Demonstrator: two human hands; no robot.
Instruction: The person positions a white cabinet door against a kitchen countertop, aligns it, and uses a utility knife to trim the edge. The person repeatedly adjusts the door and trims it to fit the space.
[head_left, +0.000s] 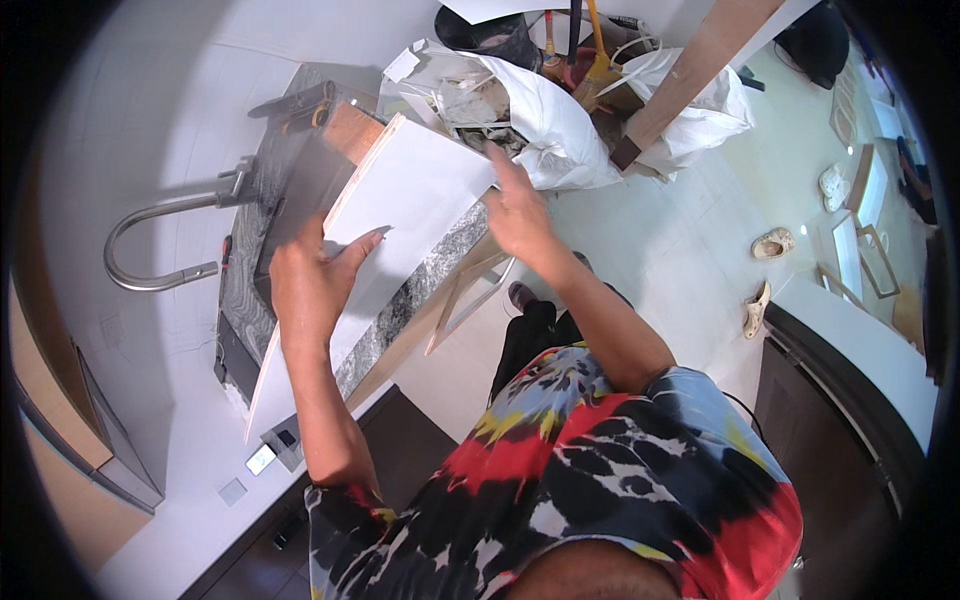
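A long white board (420,185) with a raw wood-coloured edge lies tilted across the stone-topped counter. My left hand (308,285) grips its left edge, thumb flat on the white face and fingers going over the side out of sight. At the opposite edge, near the far end, my right hand (520,212) is closed against the board with the index finger stretched along it; its other fingers are partly hidden. Beneath the board shows a speckled grey countertop (440,250). A brown wooden piece (353,132) sits just beyond the board's far left corner.
A curved metal faucet (150,235) rises left of the dark sink area. Behind the board stand white sacks (555,125) of debris, a black bucket (487,38) and brushes. A wooden plank (690,85) leans at upper right. Clogs (772,243) lie on the right-hand floor.
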